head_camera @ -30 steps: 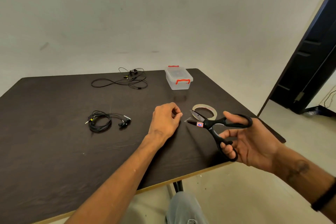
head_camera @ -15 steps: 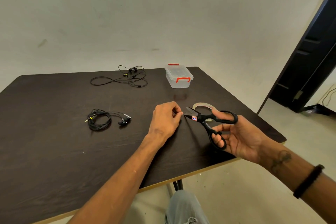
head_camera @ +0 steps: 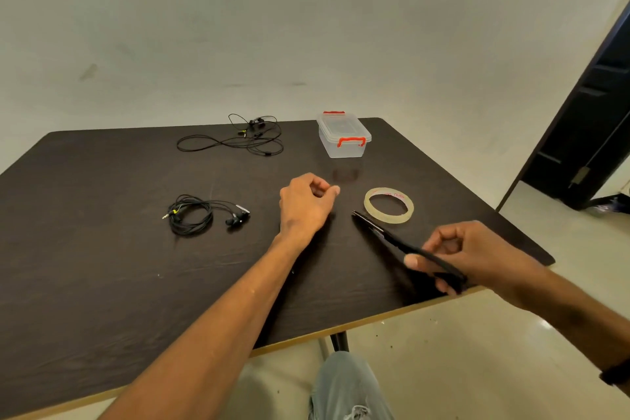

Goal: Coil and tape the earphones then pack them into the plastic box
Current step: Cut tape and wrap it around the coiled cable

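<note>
Left hand (head_camera: 306,204) pinched, likely on cut tape strip; strip itself not visible. Right hand (head_camera: 474,256) grips scissors (head_camera: 392,237), blades closed. My advice: park scissors, carry strip flat to coiled earphones (head_camera: 204,213), wrap bundle mid-loop. Box (head_camera: 342,135) closed, far side of tabletop (head_camera: 102,283).

Red print inside tape roll (head_camera: 388,205), unreadable

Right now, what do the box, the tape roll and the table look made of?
Box: clear, slightly frosted plastic, see-through walls, red-orange clips.
Tape roll: translucent yellowish film, glossy; probably plastic adhesive tape.
Table: dark brown wood-grain top, pale edge band; likely laminate over board, can't confirm.
</note>
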Demonstrator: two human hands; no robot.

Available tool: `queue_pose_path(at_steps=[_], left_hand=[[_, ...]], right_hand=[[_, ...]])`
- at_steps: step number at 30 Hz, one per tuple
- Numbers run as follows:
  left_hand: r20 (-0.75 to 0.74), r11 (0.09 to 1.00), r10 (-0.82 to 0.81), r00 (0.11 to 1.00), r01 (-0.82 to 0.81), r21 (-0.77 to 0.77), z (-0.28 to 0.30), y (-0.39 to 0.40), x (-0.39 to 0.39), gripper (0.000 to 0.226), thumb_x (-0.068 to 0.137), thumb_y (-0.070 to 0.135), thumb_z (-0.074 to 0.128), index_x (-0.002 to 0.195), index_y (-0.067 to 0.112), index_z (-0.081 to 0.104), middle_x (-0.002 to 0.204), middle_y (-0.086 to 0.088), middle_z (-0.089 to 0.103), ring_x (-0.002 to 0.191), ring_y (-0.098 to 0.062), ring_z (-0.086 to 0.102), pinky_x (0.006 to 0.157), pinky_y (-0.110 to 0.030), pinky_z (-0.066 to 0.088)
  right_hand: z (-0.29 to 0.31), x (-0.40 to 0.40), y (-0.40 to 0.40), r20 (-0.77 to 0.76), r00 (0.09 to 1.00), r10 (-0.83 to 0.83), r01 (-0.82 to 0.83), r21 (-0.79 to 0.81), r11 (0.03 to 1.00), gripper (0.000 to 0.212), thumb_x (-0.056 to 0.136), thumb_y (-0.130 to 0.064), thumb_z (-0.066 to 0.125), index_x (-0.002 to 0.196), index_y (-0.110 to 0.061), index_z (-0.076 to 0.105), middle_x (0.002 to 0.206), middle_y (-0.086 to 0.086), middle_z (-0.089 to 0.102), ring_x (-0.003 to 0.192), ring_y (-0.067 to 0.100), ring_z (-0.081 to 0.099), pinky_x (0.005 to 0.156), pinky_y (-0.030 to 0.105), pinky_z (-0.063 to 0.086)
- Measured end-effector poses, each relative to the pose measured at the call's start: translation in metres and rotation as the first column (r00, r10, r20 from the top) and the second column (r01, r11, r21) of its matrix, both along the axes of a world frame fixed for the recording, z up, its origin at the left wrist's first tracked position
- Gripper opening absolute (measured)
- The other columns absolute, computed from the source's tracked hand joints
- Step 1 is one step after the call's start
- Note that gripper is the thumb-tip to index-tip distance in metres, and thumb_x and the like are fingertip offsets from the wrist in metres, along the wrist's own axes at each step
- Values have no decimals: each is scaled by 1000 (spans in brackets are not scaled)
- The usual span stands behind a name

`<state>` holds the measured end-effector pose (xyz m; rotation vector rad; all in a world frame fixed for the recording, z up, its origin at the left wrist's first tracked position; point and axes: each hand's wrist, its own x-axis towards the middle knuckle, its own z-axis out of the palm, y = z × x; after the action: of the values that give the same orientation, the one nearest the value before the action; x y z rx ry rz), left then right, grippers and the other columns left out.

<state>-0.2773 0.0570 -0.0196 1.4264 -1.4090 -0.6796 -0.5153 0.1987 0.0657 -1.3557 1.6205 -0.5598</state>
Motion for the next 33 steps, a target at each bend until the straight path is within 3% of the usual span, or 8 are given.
queue_pose_path(at_steps=[5,7,10,13,16,23,28,33], left_hand=[[127,974,-179,976,157,164,28,-20,-15,48,75,58,85,110,29,69,79,7,79,80,-14,76,81,-42,65],[208,944,-277,938,226,239,40,-29,-28,59,71,61,88,115,28,65,76,7,79,83,-14,77,84,-41,65],[274,894,-395,877,298,334,53,-38,-47,57,79,37,91,124,19,62,81,-1,80,81,-19,80,78,-38,67],[216,864,-420,881,316,391,58,-47,-58,50,81,22,90,120,13,61,85,-10,80,77,-21,79,78,-38,67],[187,867,-412,892,320,382,56,-59,-66,45,82,18,90,116,11,61,81,-13,79,69,-21,76,76,-37,67],[176,898,-392,903,335,286,49,-81,-88,42,85,17,87,118,8,61,80,-14,78,65,-21,75,70,-33,66],[179,902,-399,900,350,253,47,-90,-91,41,88,21,85,118,11,59,78,-12,78,62,-18,74,66,-30,66],[136,936,-319,938,288,202,49,-83,-71,28,95,27,77,117,17,63,75,-9,78,60,-15,75,61,-25,64]], right_hand=[[0,-10,-10,-441,883,160,-219,-87,972,36,71,-36,91,96,-22,70,79,6,75,68,16,71,61,27,60],[-2,-15,-13,-531,825,193,-299,-120,947,34,73,-39,90,96,-28,67,83,2,71,74,16,68,67,31,60],[-2,-22,-19,-565,785,254,-388,-129,913,34,74,-40,89,98,-33,66,85,-4,69,77,14,67,68,32,61],[-3,-39,-28,-578,764,288,-454,-163,876,38,74,-42,89,105,-35,69,83,-7,69,74,9,67,65,27,59],[-8,-65,-36,-577,770,270,-493,-271,827,38,71,-44,91,103,-39,72,77,-10,69,71,6,66,60,21,54],[-20,-105,-38,-558,766,320,-587,-404,701,44,74,-49,83,117,-40,78,98,-27,70,84,1,69,64,13,54],[-21,-107,-58,-664,671,329,-673,-359,646,45,81,-55,72,123,-40,76,103,-26,66,95,-1,66,72,17,56],[-4,-102,-73,-616,657,434,-651,-175,739,31,90,-43,74,121,-42,75,108,-22,69,101,-2,66,86,23,57]])
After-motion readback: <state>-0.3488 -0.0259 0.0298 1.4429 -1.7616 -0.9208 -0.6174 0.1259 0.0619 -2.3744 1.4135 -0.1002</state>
